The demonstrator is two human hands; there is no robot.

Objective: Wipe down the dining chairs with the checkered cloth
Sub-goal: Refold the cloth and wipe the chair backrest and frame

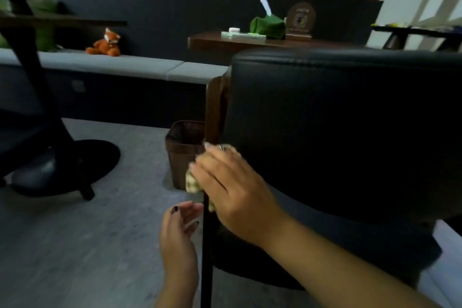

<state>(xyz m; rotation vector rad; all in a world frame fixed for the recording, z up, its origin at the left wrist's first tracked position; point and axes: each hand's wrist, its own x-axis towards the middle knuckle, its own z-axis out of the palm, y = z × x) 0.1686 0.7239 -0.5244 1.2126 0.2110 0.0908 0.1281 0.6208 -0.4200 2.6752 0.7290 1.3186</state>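
wiping the wooden rear post (212, 117) of the black dining chair (337, 120): right hand (232, 190) lies over the bunched checkered cloth (192, 182), fingers curled round it, pressing it on the post just below the backrest edge. left hand (178, 227) hovers loosely spread just beside the post, holding nothing. next move, i'd judge: run the cloth down the leg, keeping pressure; wicker bin (183, 152) sits close behind.

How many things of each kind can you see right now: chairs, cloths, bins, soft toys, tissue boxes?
Chairs: 2, the black padded chair being wiped and a dark chair at left
Checkered cloth: 1, under the right hand
Brown bin: 1
Fox soft toy: 1
Green tissue box: 1
Total: 6
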